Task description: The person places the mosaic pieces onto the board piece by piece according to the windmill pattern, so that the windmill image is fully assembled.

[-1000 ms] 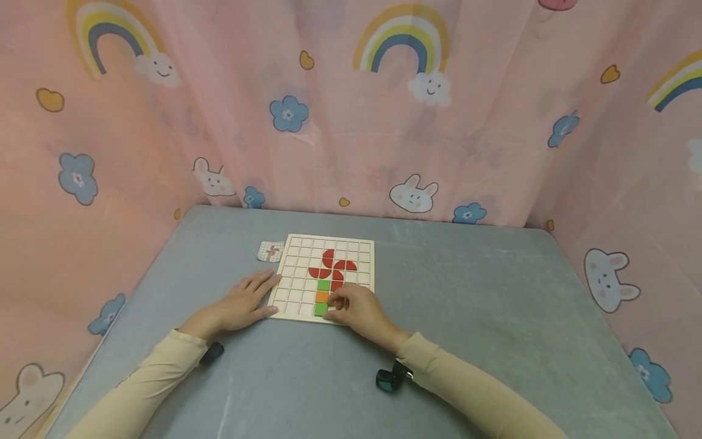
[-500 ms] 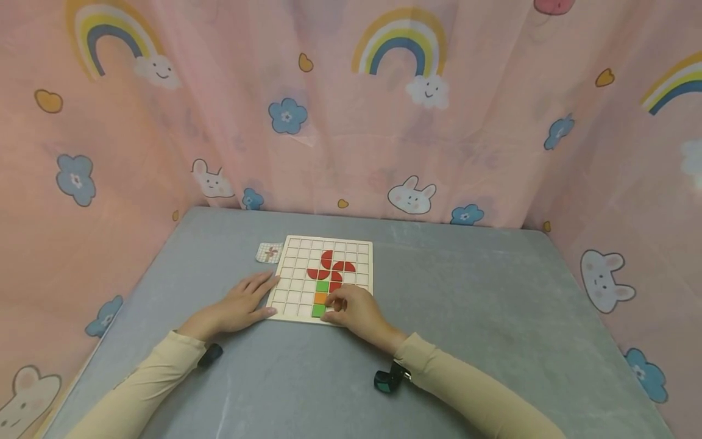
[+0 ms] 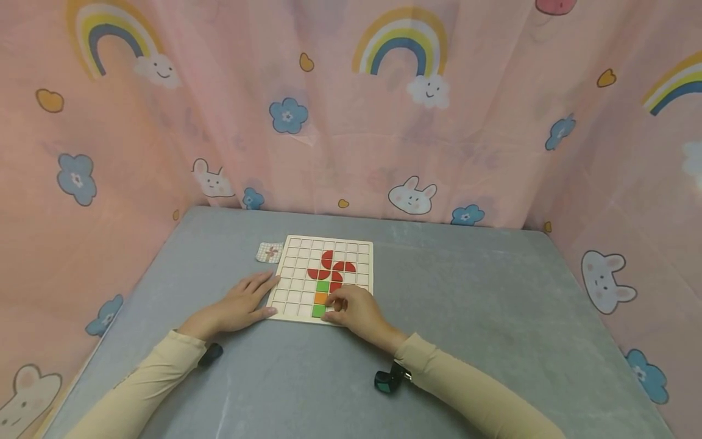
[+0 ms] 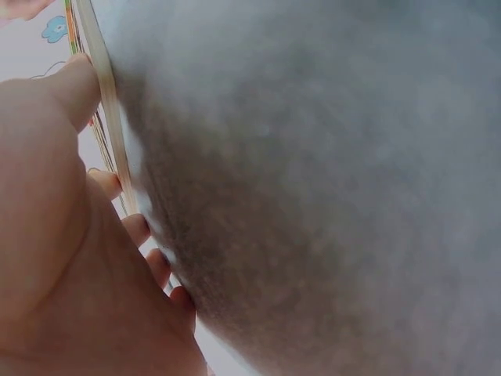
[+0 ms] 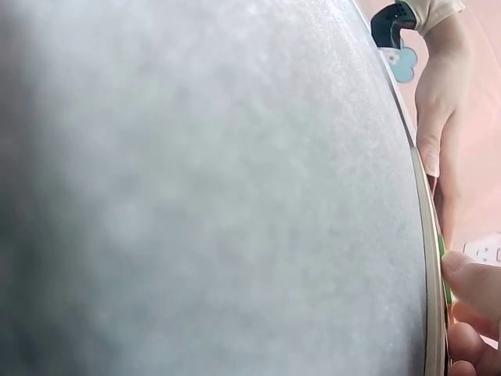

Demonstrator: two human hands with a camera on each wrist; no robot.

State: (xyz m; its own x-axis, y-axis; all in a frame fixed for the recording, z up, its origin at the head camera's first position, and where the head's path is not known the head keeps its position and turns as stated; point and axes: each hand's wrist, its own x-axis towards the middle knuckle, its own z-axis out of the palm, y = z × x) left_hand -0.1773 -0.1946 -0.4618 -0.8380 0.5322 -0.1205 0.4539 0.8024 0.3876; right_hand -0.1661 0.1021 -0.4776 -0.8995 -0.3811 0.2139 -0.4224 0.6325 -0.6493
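Note:
A pale wooden grid board [image 3: 290, 292] lies flat on the table, seen in the head view. Red curved pieces [image 3: 343, 266] form a pinwheel on it. Below them a column runs down: a green tile [image 3: 322, 286], an orange tile [image 3: 320, 298] and a lower green tile [image 3: 319, 311]. My right hand [image 3: 359, 314] has its fingers curled, thumb and index finger at the right side of the lower green tile; the other fingers' tips are partly hidden. My left hand [image 3: 236, 306] rests with extended fingers at the board's left edge, thumb at its near left corner.
A small card [image 3: 269, 252] with a printed pinwheel lies by the board's upper left side. The grey table [image 3: 466, 317] is bounded by a pink patterned curtain [image 3: 340, 152] at the back and sides. A dark camera [image 3: 388, 380] is on the right wrist.
The hands and tiles hold nearly the same places throughout. Only a slight shift of the head view shows.

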